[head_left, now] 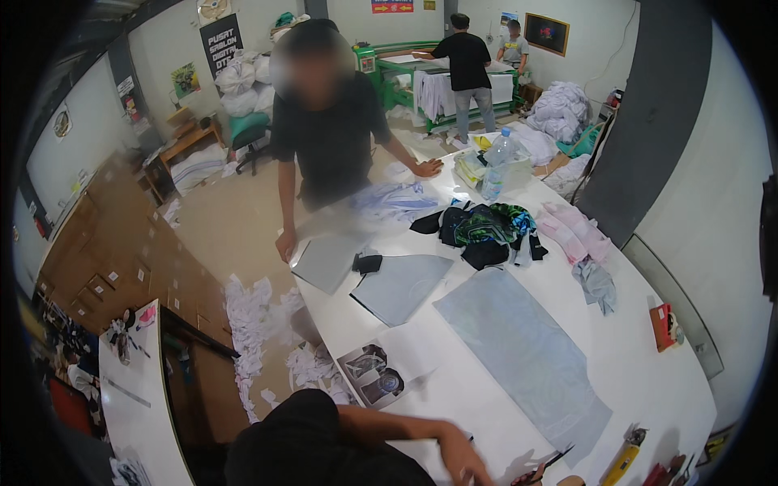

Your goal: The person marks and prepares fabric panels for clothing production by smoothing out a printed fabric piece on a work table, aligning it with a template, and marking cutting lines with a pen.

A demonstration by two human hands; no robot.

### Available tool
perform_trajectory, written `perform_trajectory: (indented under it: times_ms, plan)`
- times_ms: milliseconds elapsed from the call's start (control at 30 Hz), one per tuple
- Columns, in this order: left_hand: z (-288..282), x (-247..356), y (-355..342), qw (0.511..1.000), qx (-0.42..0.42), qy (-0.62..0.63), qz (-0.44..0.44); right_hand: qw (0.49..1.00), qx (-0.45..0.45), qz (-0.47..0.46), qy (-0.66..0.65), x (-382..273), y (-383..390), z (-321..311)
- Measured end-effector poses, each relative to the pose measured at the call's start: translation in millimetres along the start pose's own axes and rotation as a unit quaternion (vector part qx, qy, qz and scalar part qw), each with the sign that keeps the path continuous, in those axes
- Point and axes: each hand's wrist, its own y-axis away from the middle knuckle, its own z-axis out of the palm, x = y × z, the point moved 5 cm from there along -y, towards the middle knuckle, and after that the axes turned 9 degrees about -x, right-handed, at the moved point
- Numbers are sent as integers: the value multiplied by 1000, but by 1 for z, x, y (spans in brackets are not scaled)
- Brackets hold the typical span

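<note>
My left hand (463, 460) hangs over the white table at the lower edge, its fingers blurred and partly cut off. My right hand (531, 476) grips black-handled scissors (557, 455), blades beside the end of a long pale grey-blue fabric piece (515, 348). A smaller grey cut piece (399, 287) with a dark item (367, 263) on it lies farther back. A printed sheet (369, 377) sits at the table's left side. A yellow tool (624, 458) and a red holder (663, 328) are on the right.
A co-worker (320, 142) leans on the table's far left edge; two people (474, 81) stand at a green machine behind. Patterned dark fabric (486, 231), pink fabric (571, 235) and a bottle (496, 170) occupy the back. A side counter (130, 405) and floor scraps (251, 324) are left.
</note>
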Motion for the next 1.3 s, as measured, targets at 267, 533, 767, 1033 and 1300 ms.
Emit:
perform_trajectory:
  times_ms: [267,533,767,1033,1300]
  plan:
    - [-226,-164,119,800,396,-201,-403,997,-17,-70,14,5,-15,7]
    - [-272,-230,202,641,324,-397,-571,997,-6,-73,40,-30,9,25]
    - [-256,-184,157,628,265,-282,-675,999,13,-35,8,-32,29,28]
    - [-256,-182,156,629,267,-277,-676,998,-10,-31,-57,-36,25,28]
    - [-257,-183,156,627,271,-271,-678,999,5,-31,-29,-41,18,29]
